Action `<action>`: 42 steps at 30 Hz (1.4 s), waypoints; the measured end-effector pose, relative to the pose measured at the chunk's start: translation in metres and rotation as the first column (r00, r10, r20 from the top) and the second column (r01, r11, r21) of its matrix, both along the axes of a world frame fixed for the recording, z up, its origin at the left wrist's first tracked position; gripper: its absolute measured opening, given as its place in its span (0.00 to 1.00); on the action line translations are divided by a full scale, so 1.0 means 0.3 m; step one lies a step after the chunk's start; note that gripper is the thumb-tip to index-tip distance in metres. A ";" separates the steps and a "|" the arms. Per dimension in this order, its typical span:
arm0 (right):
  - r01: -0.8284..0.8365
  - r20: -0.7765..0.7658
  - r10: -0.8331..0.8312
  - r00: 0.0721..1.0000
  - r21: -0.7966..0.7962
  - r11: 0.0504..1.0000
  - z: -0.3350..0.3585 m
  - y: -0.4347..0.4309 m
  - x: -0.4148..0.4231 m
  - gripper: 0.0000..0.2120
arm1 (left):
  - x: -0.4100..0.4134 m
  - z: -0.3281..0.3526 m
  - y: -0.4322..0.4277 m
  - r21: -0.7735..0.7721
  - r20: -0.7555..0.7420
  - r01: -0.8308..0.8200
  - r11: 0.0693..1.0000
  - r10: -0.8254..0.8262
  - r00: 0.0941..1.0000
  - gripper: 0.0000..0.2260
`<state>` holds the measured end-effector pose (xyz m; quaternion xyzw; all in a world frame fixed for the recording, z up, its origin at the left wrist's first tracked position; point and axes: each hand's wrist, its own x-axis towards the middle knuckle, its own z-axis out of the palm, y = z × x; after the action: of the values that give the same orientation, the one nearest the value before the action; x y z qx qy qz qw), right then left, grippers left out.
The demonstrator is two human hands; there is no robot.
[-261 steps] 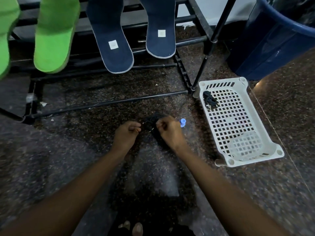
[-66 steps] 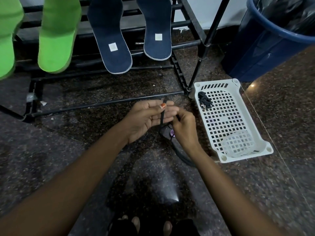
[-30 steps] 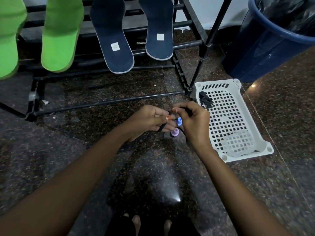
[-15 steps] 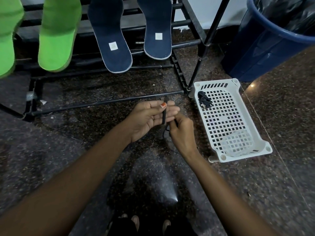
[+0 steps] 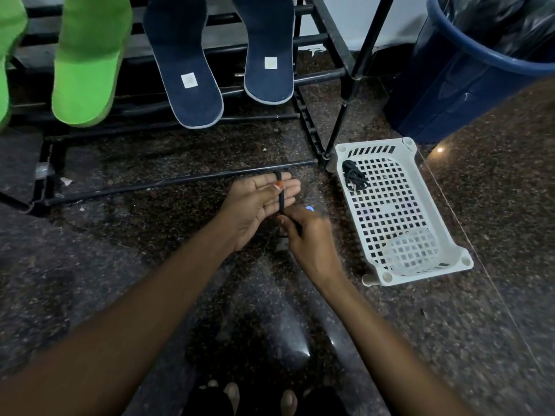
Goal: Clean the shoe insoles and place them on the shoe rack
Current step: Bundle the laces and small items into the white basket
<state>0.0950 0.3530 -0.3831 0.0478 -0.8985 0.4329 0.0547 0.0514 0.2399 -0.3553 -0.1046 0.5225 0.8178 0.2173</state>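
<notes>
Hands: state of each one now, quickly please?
Left hand: fingers straight, thumb pins the black lace looped round them.
Right hand: pinches the same lace.

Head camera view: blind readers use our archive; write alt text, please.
A person's left hand, palm up, has a black shoelace looped around its fingers while the right hand pinches its lower end. Behind, green insoles and navy insoles lean on a shoe rack; a white basket sits right.
</notes>
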 end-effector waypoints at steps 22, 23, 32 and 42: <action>0.095 0.073 -0.080 0.994 -0.237 0.967 0.062 0.072 -0.054 0.05 | 0.017 0.000 -0.018 -0.465 0.009 0.337 0.819 -0.376 0.926 0.09; 0.113 0.086 -0.093 0.992 -0.269 0.957 0.066 0.074 -0.057 0.06 | 0.019 0.006 -0.021 -0.442 -0.001 0.349 0.826 -0.389 0.921 0.09; 0.234 0.154 -0.183 0.971 -0.469 0.852 0.043 0.094 -0.092 0.10 | 0.026 0.038 -0.026 -0.120 -0.036 0.379 0.918 -0.385 0.922 0.11; 0.031 0.044 -0.021 0.999 -0.252 0.967 -0.009 -0.002 -0.014 0.10 | 0.004 0.036 -0.029 0.143 -0.012 0.076 0.987 -0.075 0.997 0.10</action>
<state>0.0907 0.3523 -0.3859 0.0199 -0.8377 0.5437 0.0478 0.0526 0.2313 -0.3446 -0.0664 0.4668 0.8447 0.2534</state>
